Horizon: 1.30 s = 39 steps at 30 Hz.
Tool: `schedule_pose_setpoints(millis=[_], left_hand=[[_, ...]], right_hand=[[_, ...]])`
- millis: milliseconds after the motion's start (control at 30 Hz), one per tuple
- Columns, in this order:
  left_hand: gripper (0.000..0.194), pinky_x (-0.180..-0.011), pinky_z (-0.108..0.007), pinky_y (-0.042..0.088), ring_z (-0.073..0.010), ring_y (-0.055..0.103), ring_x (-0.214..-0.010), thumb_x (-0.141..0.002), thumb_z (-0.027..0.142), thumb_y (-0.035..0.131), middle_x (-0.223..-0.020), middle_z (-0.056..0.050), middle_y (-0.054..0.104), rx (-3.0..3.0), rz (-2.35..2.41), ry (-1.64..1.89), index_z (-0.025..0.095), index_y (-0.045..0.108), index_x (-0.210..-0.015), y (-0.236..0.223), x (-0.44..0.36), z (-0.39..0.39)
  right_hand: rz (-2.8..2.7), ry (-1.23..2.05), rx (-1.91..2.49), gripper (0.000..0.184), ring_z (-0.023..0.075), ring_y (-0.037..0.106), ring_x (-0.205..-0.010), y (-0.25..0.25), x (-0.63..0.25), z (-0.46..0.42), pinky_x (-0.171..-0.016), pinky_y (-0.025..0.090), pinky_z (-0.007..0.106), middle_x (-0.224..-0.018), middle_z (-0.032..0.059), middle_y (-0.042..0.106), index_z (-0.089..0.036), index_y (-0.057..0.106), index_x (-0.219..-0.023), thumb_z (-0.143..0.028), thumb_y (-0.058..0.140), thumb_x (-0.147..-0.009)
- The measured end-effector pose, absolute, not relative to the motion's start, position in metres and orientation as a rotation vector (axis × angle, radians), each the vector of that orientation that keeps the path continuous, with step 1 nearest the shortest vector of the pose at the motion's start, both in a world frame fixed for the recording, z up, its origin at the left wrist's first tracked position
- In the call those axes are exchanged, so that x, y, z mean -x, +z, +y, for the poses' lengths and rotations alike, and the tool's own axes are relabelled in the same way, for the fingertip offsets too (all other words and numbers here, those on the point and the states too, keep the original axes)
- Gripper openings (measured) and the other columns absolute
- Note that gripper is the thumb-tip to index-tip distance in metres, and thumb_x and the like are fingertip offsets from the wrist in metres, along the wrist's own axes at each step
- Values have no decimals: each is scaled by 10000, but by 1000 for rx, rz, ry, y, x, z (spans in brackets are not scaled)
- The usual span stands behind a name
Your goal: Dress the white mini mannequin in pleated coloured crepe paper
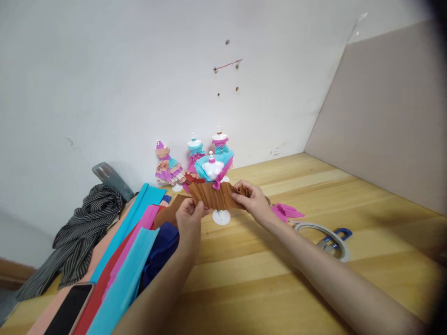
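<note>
Left hand (189, 217) and right hand (255, 201) pinch pleated brown paper (217, 196), fingers (241, 199) closed on it at either side

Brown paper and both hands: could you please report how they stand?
Left hand pinching brown paper near its left end; right hand pinching its right end. Paper wrinkled, stretched between hands, before the front mannequin. Pink scrap off right, apart.

From the brown paper (214, 196), passage over the surface (237, 279) is left open at 6 o'clock, but blocked by paper sheets (127, 260) at 8, dress forms (170, 170) at 10 to 12, tape roll (345, 255) at 4.
</note>
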<state>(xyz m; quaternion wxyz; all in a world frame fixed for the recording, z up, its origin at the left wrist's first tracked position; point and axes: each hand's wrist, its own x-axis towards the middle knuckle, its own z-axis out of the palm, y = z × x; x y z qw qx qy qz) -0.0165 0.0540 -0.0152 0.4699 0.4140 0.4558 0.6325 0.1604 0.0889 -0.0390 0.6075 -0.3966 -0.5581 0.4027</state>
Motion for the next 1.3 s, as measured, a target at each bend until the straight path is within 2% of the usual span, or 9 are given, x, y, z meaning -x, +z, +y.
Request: schedule_pose_setpoints(millis=[367, 633, 767, 900, 1033, 1300], left_hand=[[230, -584, -229, 509, -102, 592, -572, -639, 303, 729, -639, 32, 625, -1106, 1099, 1588, 168, 556, -709, -3, 12, 58], [256, -573, -253, 527, -107, 568, -545, -639, 357, 728, -599, 32, 582, -1195, 1156, 1531, 149, 588, -693, 1, 18, 64], [213, -534, -219, 468, -97, 528, -512, -669, 337, 710, -562, 39, 561, -1266, 1186, 1544, 156, 599, -672, 4, 19, 62], [141, -559, -206, 429, -108, 534, -565, -698, 286, 687, -583, 32, 570, -1478, 1258, 1671, 174, 608, -660, 10, 17, 60], [132, -588, -216, 429, -122, 541, -590, -728, 282, 653, -606, 23, 577, -1601, 1310, 1708, 183, 600, -658, 13, 16, 64], [194, -548, -234, 349, -113, 464, -527, -812, 305, 568, -581, 31, 508, -1719, 1418, 1635, 189, 550, -657, 5, 11, 68]], right_hand=[[-1263, 926, 918, 216, 92, 339, -434, -36, -163, 89, -407, 232, 246, -488, -67, 391, -217, 476, -689, -328, 661, -706], [-1269, 911, 924, 201, 96, 358, -471, -41, -163, 91, -434, 261, 242, -536, -60, 406, -207, 497, -699, -320, 663, -690], [-1288, 915, 910, 179, 110, 401, -535, -40, -161, 92, -475, 303, 242, -594, -40, 448, -199, 518, -716, -305, 658, -683], [-1314, 929, 889, 178, 125, 440, -591, -41, -159, 93, -519, 342, 248, -648, -21, 497, -192, 545, -750, -311, 656, -681], [-1332, 947, 868, 189, 121, 427, -563, -43, -159, 94, -514, 340, 251, -616, -36, 460, -201, 526, -736, -325, 659, -686], [-1338, 937, 852, 184, 114, 413, -558, -46, -158, 96, -508, 334, 248, -634, -38, 444, -203, 503, -731, -298, 657, -699]])
